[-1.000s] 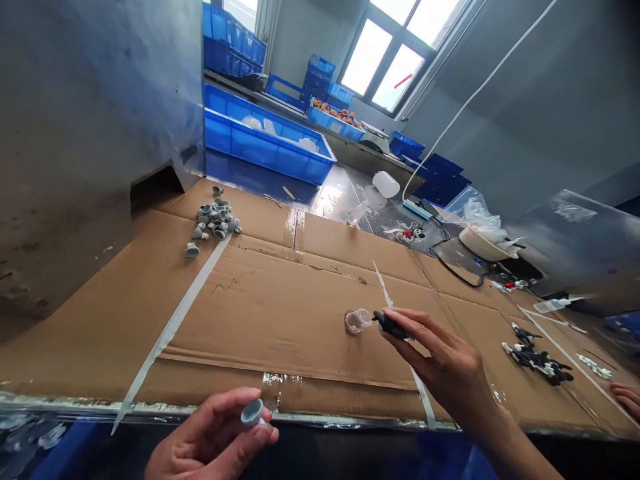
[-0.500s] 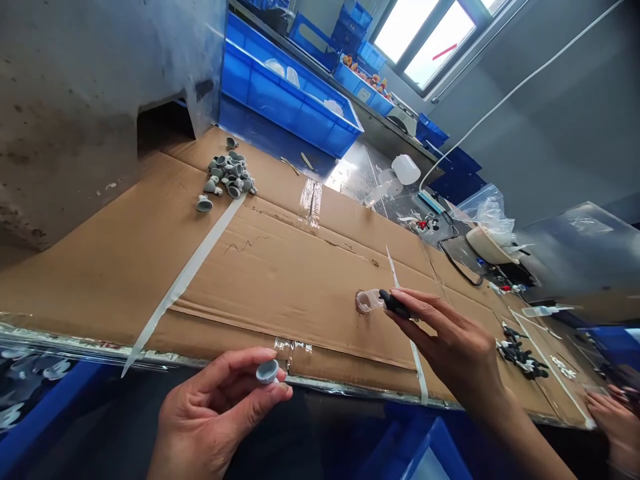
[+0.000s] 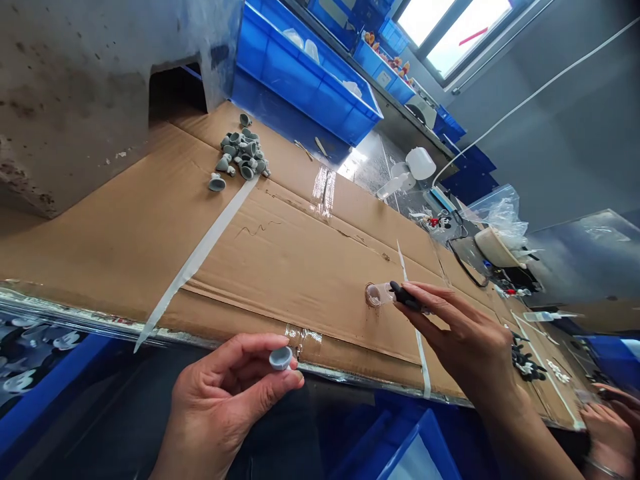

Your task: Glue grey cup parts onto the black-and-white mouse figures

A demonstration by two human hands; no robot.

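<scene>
My left hand (image 3: 225,407) is closed in a pinch on a small grey-blue cup-shaped part (image 3: 281,358), held just in front of the table's near edge. My right hand (image 3: 457,333) reaches over the cardboard and grips a small black part (image 3: 406,297) between thumb and fingers. The tip of that black part touches or nearly touches a small clear round container (image 3: 376,294) lying on the cardboard (image 3: 280,260).
A heap of several grey cup parts (image 3: 241,155) lies far left on the cardboard. Black figure parts (image 3: 525,360) lie at right. Blue bins (image 3: 310,73) stand behind; another bin (image 3: 410,447) sits below the table edge. Another person's hand (image 3: 607,420) shows at bottom right.
The view has tilted downward and to the right, so the table sits higher in the picture. Both hands keep their grips; the black part stays at the clear container.
</scene>
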